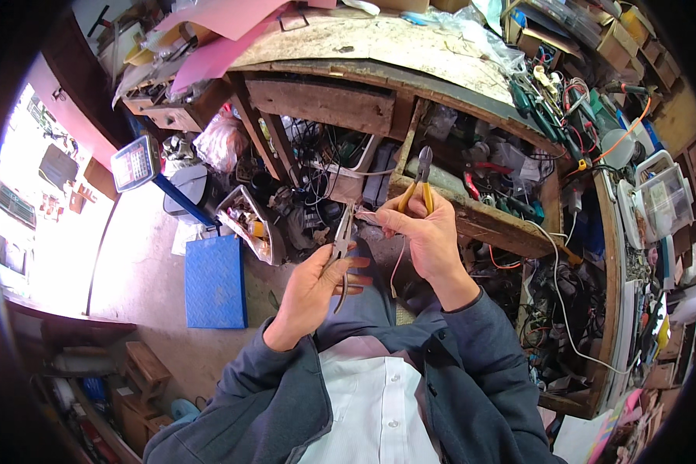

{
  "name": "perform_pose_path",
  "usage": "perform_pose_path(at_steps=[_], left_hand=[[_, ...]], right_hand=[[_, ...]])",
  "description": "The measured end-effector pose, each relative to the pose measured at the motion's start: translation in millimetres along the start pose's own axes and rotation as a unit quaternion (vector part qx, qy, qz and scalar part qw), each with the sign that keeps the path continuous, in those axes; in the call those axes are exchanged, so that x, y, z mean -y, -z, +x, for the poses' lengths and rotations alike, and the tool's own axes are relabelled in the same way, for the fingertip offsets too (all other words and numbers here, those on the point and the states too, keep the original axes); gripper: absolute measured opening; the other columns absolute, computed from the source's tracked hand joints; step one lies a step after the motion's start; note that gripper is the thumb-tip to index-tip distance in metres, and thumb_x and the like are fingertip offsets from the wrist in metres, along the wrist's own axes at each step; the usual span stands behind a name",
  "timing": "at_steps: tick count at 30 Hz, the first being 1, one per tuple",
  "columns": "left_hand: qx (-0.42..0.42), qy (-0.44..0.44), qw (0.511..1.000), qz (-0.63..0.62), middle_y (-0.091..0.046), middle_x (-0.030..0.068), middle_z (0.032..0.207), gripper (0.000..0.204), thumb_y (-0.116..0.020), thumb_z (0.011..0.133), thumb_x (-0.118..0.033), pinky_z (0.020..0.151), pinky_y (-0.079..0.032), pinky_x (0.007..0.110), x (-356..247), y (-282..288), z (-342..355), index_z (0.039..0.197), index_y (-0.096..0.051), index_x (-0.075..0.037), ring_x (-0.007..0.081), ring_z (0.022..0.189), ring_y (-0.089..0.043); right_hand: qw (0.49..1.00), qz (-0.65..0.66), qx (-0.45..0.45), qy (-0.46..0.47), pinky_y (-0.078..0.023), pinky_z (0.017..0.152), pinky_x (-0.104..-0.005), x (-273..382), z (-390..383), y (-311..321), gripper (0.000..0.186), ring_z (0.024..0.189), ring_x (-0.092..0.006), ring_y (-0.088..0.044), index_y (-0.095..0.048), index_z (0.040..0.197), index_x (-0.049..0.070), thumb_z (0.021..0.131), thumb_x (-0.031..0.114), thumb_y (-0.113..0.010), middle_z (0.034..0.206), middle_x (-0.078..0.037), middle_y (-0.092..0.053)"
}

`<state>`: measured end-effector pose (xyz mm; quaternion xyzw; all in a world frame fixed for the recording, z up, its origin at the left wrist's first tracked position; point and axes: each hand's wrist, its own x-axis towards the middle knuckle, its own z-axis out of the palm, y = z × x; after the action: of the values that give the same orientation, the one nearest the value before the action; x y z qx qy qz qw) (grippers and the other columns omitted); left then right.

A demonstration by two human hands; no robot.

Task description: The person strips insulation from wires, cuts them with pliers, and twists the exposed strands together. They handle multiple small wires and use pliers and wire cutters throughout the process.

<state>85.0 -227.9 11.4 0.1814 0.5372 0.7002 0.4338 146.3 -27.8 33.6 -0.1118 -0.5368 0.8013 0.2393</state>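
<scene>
My left hand (311, 292) is wrapped round a pair of long-nose pliers (345, 232), jaws pointing up and away from me. My right hand (431, 241) holds diagonal cutters (424, 166) with yellow handles, their cutting head pointing up. Thumb and fingertips of that hand also pinch a small pale, pinkish piece (369, 216), which lies close to the plier tips. Whether the pliers grip it I cannot tell. A thin pale cable (398, 271) hangs below my right hand, over my lap.
A wooden workbench (325, 97) stands ahead, its open drawer (503, 226) full of tools and parts. Tangled cables (564, 325) lie to the right. At left are a blue platform scale (215, 282) with its display (137, 164) and a bin (259, 232) of scraps.
</scene>
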Motion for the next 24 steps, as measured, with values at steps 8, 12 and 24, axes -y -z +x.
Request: perform_pose_path(at_steps=[8,12,24], left_hand=[[-0.005,-0.012,0.998,0.067,-0.061,0.01,0.132,0.045,-0.048,0.108,-0.023,0.095,-0.051,0.032,3.3,-3.1,-2.0,0.146,-0.043,0.0,0.0182,0.113,-0.063],[-0.019,-0.022,0.996,0.08,-0.061,0.0112,0.132,0.044,-0.048,0.108,-0.021,0.099,-0.048,0.03,5.2,-3.0,-1.0,0.146,-0.043,0.001,0.0175,0.117,-0.061],[-0.056,-0.029,0.963,0.261,-0.067,0.0007,0.094,0.025,-0.049,0.103,-0.013,0.064,-0.042,0.021,-11.9,-8.8,-4.7,0.116,-0.067,-0.001,0.0046,0.07,-0.049]], right_hand=[[0.991,-0.118,-0.028,0.056,-0.048,0.062,-0.0248,-8.9,-1.2,4.3,0.021,0.069,-0.0091,-0.058,-0.058,0.087,0.001,0.081,-0.007,-0.075,0.08,-0.007,-0.067],[0.975,-0.207,-0.042,0.073,-0.04,0.059,-0.0199,-2.9,-7.1,-3.5,0.016,0.066,-0.0028,-0.047,-0.06,0.084,0.002,0.083,-0.005,-0.074,0.074,0.003,-0.058],[0.954,-0.28,-0.038,0.101,-0.039,0.058,-0.0222,-8.8,-12.3,-7.6,0.024,0.066,-0.0044,-0.041,-0.051,0.076,0.001,0.083,-0.002,-0.074,0.072,0.002,-0.056]])
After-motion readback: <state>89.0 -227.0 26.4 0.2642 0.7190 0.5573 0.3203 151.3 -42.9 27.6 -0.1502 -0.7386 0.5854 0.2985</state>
